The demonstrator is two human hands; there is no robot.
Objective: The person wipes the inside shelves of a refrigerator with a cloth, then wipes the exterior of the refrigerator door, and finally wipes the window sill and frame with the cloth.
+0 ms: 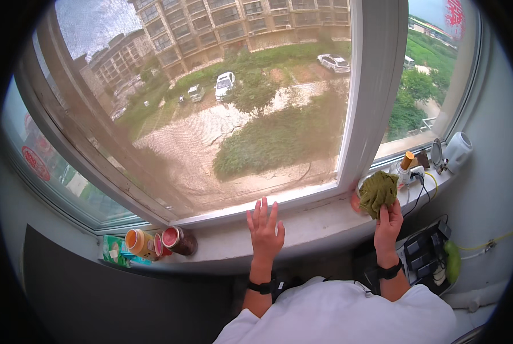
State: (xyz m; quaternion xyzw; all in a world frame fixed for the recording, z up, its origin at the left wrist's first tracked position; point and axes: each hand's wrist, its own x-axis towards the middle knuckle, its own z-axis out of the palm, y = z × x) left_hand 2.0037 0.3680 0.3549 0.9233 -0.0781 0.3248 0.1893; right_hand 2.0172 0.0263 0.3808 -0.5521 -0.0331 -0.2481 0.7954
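My right hand (pixel 388 230) grips a crumpled olive-green cloth (pixel 377 194) above the right part of the white windowsill (pixel 312 223). Part of a pinkish container (pixel 357 202) shows behind the cloth, mostly hidden by it. My left hand (pixel 265 234) holds nothing, its fingers spread, over the middle of the sill. Its fingertips appear close to the lower white window frame (pixel 282 200); whether they touch it I cannot tell. Beyond stands a large window with an insect screen (pixel 239 129), brownish along its lower part.
Left on the sill stand an orange-lidded jar (pixel 141 243), a dark jar with a reddish lid (pixel 180 241) and a green packet (pixel 113 250). On the right are a clear bottle with an orange cap (pixel 404 167), cables (pixel 422 185) and a white plastic bottle (pixel 458 150). Black devices (pixel 426 251) lie below.
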